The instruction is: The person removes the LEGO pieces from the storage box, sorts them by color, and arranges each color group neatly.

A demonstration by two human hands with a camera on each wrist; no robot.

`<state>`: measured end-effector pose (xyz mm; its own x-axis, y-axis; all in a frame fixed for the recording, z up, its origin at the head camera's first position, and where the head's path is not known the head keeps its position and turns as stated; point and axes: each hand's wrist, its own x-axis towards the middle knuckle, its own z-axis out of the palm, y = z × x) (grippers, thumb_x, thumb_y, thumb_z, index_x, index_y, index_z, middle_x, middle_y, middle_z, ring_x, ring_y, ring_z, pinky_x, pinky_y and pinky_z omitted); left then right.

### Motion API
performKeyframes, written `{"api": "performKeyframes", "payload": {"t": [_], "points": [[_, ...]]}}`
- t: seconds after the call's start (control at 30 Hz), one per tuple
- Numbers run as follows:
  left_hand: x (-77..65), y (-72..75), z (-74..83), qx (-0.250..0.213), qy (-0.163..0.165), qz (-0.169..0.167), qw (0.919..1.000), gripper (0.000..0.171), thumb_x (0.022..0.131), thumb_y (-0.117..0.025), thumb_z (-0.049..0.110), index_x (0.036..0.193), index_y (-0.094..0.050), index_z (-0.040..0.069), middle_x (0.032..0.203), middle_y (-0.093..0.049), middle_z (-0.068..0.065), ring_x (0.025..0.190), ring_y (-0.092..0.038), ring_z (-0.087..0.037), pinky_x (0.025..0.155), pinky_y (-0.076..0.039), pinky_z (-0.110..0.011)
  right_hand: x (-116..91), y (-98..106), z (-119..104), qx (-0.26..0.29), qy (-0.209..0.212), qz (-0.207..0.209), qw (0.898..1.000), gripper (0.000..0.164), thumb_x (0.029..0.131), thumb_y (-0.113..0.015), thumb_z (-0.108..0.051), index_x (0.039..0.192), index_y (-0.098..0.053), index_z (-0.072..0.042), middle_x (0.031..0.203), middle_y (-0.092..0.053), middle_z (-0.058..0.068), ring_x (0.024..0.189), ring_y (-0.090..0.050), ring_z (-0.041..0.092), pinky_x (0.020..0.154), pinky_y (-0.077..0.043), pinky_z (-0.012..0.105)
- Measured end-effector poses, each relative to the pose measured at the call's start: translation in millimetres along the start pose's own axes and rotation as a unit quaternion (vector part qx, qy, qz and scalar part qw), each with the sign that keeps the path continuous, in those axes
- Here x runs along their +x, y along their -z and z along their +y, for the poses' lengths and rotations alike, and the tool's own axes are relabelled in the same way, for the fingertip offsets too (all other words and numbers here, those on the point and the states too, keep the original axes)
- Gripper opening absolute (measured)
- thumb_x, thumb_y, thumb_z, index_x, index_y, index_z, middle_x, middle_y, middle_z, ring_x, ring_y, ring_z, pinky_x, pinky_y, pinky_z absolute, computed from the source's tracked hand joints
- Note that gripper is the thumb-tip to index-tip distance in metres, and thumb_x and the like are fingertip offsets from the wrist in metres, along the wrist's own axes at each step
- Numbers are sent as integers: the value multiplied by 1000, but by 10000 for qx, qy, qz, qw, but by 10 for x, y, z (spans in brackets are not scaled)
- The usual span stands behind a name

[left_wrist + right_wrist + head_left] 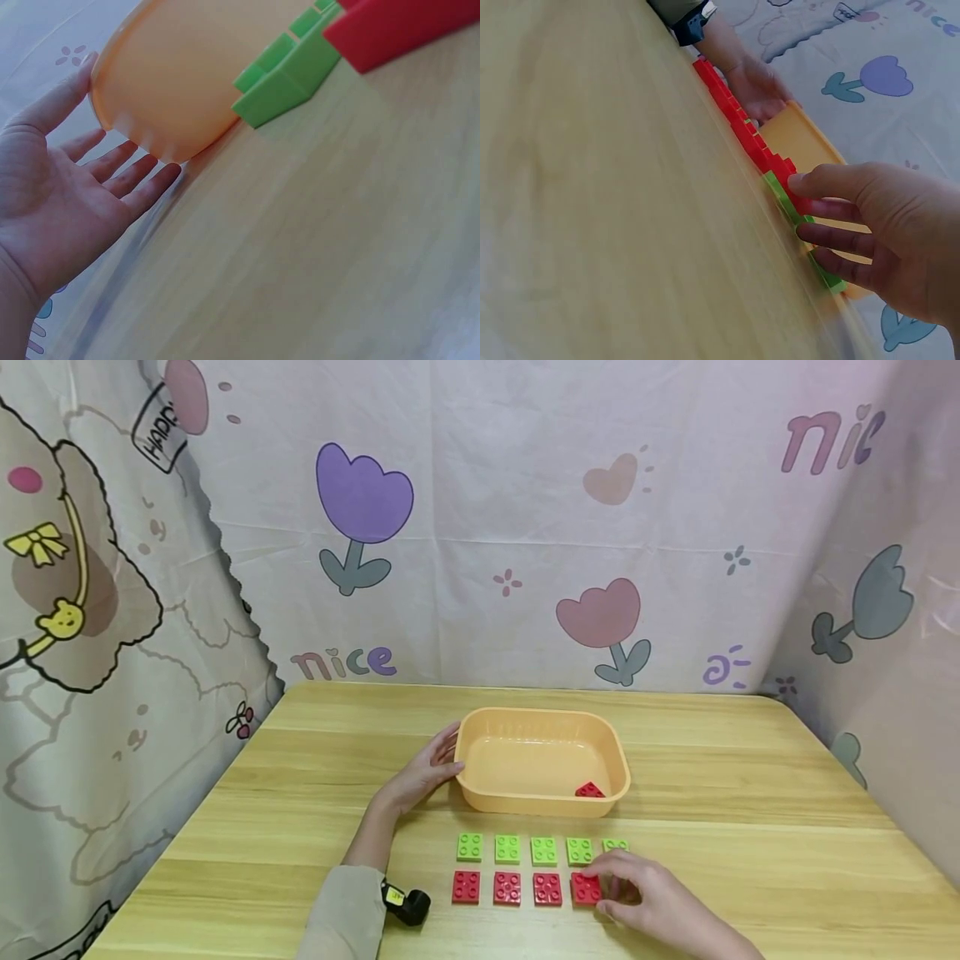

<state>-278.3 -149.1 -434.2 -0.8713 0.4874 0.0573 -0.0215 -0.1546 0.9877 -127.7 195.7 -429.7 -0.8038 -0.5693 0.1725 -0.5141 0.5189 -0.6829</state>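
My left hand (422,777) rests against the left end of a shallow orange plastic basin (540,806), its thumb at the rim and its fingers extended along the outer wall. In the left wrist view those fingers (142,196) look straight and spread. One red toy brick (589,790) lies inside the basin at the front right. Below stands a row of red bricks, and my right hand (652,893) pinches the rightmost red brick (584,889) between thumb and index finger. This brick is still at table level in its row.
Several green bricks (543,852) form a row between the basin and the red bricks; the right hand partly covers the rightmost green brick (616,844). More red bricks (507,888) stand to the left. The wooden table (750,793) meets printed curtains behind and beside it.
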Motion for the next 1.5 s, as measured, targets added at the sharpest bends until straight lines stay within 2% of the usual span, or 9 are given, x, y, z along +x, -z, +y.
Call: {"api": "performKeyframes", "payload": {"t": [0.3, 0.83, 1.1, 1.5], "points": [[1, 17, 2, -54, -2, -62, 10000, 75, 89, -52, -5, 148, -9, 9, 151, -7, -15, 136, -12, -29, 104, -29, -35, -7, -1, -3, 12, -305, -92, 9995, 32, 82, -69, -27, 111, -64, -15, 93, -54, -13, 73, -50, 3, 59, -48, 20], [-16, 5, 29, -153, 64, -54, 9998, 76, 88, -54, -4, 148, -9, 9, 151, -7, -15, 136, -11, -28, 104, -28, -35, 4, -49, 58, 49, 16, 74, 10000, 28, 82, -69, -25, 108, -64, -16, 84, -51, -15, 70, -49, 2, 55, -46, 19], [-23, -9, 42, -111, 82, -16, 9999, 73, 89, -50, -6, 148, -9, 9, 151, -7, -15, 136, -12, -29, 104, -28, -35, 2, -33, 42, 156, -202, -18, 9997, 31, 82, -69, -27, 110, -64, -15, 88, -53, -13, 72, -49, 3, 57, -47, 19], [-22, -20, 53, -122, 57, -42, 9999, 73, 89, -50, -6, 148, -10, 9, 151, -8, -15, 136, -12, -28, 103, -30, -32, -11, -29, 53, 80, -267, -20, 9996, 31, 81, -70, -27, 110, -64, -15, 90, -53, -13, 72, -50, 3, 57, -47, 20]]}}
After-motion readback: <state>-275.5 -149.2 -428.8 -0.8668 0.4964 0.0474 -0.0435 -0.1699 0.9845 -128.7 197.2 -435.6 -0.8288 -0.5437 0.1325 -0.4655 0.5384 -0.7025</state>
